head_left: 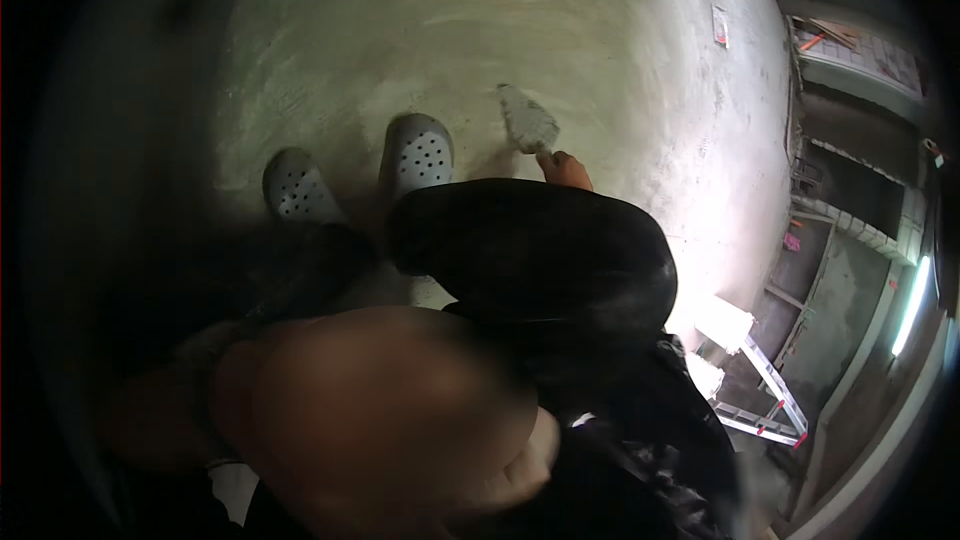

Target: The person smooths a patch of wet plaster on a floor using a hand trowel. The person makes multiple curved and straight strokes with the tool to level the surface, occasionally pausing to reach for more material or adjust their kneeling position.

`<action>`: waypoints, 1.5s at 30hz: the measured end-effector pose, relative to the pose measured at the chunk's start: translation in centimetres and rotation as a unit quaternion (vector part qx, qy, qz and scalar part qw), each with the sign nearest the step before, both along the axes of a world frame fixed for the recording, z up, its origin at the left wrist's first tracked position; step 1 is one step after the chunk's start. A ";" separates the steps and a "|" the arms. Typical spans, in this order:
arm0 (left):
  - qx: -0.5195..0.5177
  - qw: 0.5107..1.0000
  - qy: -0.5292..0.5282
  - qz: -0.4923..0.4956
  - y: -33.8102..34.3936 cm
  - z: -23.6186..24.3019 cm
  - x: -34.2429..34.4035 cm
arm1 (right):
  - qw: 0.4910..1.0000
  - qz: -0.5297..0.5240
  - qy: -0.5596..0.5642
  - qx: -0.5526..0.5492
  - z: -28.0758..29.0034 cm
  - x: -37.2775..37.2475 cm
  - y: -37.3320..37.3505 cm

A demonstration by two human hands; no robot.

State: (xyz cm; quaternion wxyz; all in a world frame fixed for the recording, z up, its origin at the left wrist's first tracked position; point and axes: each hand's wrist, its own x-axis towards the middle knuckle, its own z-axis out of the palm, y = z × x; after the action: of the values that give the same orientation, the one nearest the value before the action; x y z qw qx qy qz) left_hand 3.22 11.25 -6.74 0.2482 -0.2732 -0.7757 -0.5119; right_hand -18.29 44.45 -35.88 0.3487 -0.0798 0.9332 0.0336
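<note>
In the head view, the right hand (568, 171) is closed on a trowel (528, 120) near one o'clock, blade toward eleven, its forearm behind the black trouser leg (560, 250). The blurred left hand (400, 420), at seven: its grip I cannot tell.

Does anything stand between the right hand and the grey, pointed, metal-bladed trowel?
Nothing visible does: the bare right hand grips the trowel at its handle end. The bent leg in black trousers hides the forearm, not the trowel.
</note>
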 end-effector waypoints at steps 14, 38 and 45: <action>-0.246 0.955 -0.100 -0.130 1.0 -2.4 0.2 | 0.985 -0.119 0.043 0.120 -6.8 1.6 4.2; -0.317 0.893 -0.246 -0.205 -1.2 -3.4 0.7 | 0.994 0.055 0.031 0.091 1.1 -0.3 -0.7; -0.316 0.889 -0.292 -0.156 -1.2 -4.0 2.1 | 0.990 0.057 -0.056 0.116 -1.7 -1.4 -4.0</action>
State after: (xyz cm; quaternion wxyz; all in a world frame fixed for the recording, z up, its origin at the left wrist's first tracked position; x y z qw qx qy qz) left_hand 5.29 10.08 -10.76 -0.1721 -0.2930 -0.8811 -0.3288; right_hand -19.66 40.48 -37.60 0.4052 -0.0934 0.8958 0.1568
